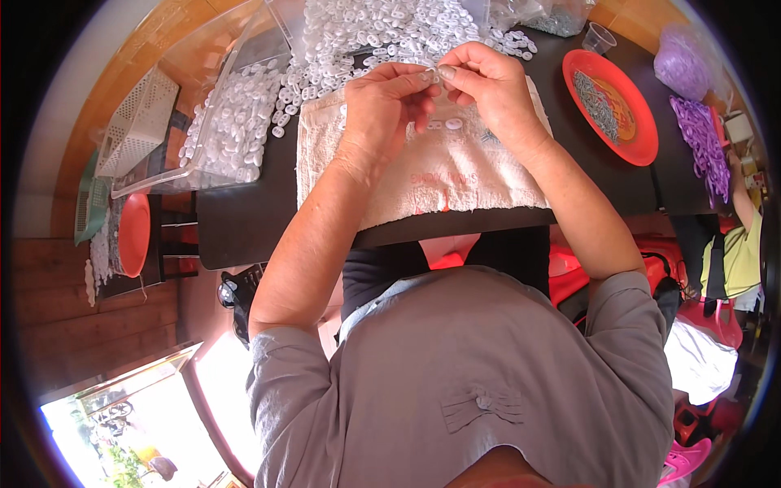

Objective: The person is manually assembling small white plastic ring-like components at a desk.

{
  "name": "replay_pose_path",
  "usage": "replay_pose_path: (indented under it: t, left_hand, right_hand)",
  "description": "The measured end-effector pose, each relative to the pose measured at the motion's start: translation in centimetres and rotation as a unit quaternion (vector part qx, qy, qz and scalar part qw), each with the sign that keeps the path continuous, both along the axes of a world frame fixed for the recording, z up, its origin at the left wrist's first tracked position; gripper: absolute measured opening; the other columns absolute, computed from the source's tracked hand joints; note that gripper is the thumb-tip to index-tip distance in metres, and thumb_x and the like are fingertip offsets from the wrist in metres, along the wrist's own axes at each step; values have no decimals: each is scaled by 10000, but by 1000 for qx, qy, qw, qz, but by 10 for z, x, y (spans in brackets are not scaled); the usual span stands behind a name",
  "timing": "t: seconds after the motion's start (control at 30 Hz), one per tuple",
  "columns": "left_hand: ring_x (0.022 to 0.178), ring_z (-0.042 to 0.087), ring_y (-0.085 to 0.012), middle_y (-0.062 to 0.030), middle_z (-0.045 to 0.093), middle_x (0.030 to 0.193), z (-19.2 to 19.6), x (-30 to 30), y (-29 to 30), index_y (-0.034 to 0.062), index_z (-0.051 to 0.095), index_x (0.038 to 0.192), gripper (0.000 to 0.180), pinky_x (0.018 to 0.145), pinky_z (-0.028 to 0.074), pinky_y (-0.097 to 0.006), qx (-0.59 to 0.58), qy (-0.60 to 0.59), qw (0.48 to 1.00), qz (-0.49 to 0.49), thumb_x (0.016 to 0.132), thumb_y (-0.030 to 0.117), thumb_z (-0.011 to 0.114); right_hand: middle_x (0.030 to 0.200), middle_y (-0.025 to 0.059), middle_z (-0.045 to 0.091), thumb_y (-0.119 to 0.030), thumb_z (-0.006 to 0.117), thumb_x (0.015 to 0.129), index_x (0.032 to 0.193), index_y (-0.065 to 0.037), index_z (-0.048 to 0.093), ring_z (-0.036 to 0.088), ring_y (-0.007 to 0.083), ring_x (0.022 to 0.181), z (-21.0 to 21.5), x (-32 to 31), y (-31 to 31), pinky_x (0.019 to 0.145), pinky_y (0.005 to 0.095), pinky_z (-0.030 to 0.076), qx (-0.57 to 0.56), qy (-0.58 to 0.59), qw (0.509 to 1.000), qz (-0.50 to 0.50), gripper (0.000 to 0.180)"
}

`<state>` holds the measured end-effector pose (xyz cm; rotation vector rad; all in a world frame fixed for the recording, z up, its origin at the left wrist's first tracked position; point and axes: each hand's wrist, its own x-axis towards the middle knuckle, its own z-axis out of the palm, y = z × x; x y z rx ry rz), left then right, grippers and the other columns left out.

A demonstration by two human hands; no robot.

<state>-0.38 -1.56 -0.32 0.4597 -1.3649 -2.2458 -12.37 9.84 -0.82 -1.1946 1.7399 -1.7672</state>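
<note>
Above a cream towel [350, 191] on the dark table, my hands meet fingertip to fingertip. My left hand [377, 106] pinches a small white plastic piece [432, 74] between thumb and forefinger. From the other side, my right hand [492, 91] is also closed on it, thumb against forefinger; whether it holds a further tiny part is too small to tell. On the towel below the fingers lie a few white oval pieces [453, 124]. Beside them, partly under my right wrist, is a little heap of thin grey metal bits [490, 137].
A large pile of white ovals [382, 28] spreads beyond my hands. More fill a clear bin [189, 180] at left. At right are a red plate [637, 104] with small metal parts, a clear cup [599, 37] and purple strands [701, 150]. Another person's arm [742, 191] shows far right.
</note>
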Motion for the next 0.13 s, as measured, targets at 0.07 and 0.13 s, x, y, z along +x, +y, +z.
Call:
replay_pose_path:
  t: [0.07, 0.13]
  left_hand:
    - [557, 589, -160, -126, 650, 756, -1, 0, 0, -63, 609, 909, 98, 412, 437, -258, -1, -1, 1000, -4, 868, 26, 612]
    - [565, 597, -168, -128, 655, 766, -2, 0, -1, -56, 611, 914, 100, 424, 454, -257, -11, -5, 1000, -16, 861, 28, 624]
  right_hand:
    - [843, -9, 648, -82, 596, 906, 969, -35, 637, 574, 52, 725, 0, 0, 0, 628, 199, 461, 0, -2, 1000, 7, 89]
    - [846, -6, 651, -83, 593, 908, 979, -40, 639, 580, 56, 733, 2, 1, 2, 633, 200, 463, 11, -2, 1000, 6, 95]
